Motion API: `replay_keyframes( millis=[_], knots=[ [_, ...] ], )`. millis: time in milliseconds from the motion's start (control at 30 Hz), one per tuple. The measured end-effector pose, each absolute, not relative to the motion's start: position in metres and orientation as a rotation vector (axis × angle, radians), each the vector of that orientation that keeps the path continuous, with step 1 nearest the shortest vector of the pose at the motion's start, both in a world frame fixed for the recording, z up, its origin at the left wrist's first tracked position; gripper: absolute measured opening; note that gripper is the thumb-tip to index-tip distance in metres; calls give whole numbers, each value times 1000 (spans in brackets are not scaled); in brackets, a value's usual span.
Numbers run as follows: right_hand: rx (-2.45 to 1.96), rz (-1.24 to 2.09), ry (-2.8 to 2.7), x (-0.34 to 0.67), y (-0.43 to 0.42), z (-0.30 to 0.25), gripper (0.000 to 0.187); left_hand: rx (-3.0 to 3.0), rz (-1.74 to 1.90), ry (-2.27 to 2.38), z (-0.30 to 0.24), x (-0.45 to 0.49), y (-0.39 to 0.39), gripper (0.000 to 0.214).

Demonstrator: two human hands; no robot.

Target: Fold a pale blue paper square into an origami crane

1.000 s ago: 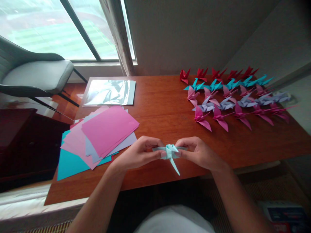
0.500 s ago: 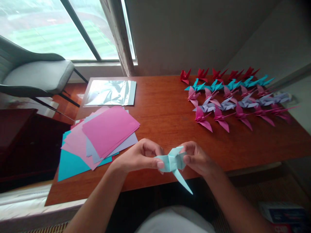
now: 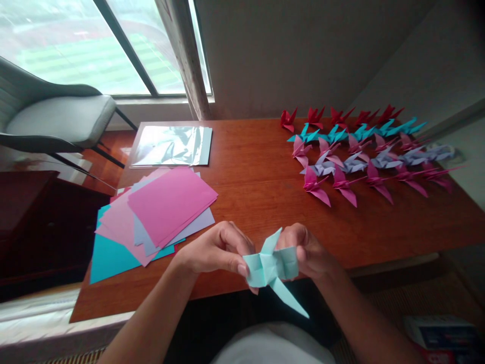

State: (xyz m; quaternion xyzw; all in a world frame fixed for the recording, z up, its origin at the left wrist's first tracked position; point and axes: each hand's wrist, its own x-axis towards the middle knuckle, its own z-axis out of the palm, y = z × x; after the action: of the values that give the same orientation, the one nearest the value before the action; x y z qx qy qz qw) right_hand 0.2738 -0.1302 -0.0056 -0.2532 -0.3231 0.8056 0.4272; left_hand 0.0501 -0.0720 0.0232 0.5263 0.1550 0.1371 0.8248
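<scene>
A pale blue folded paper crane is held between both hands over the near edge of the wooden table. My left hand pinches its left side with thumb and fingers. Its right side is gripped by my right hand. One long point of the crane sticks down and right, another points up.
A fanned stack of pink, lilac and teal paper sheets lies at the left. A clear plastic sleeve lies behind it. Rows of finished red, teal, pink and lilac cranes cover the right back. A grey chair stands by the window.
Both hands have drawn the crane nearer to me and lower, off the table edge, and turned it so its flat side faces up more.
</scene>
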Motion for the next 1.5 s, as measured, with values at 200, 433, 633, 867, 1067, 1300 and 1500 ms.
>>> replay_keyframes(
  millis=[200,433,633,867,1067,1300,1500],
  knots=[
    [-681,2012,-707,258,-129,0,61,1150,262,332,23,48,-71,27],
    [-635,2001,-580,243,-139,-9,64,1127,206,312,23,46,-73,33],
    [-873,1793,-407,254,-133,-12,42,1154,651,804,25,49,-72,41],
    [-1071,1514,-569,265,-127,-8,20,1625,1248,1448,26,69,-78,21],
    [-1183,1400,-674,254,-134,-8,20,1777,1202,1320,25,94,-90,15],
    [-1200,1445,-945,259,-139,-7,21,1532,1158,1253,14,97,-83,12],
    [-1281,1184,-1047,282,-127,-2,27,1250,1080,1137,5,95,-83,19]
  ],
)
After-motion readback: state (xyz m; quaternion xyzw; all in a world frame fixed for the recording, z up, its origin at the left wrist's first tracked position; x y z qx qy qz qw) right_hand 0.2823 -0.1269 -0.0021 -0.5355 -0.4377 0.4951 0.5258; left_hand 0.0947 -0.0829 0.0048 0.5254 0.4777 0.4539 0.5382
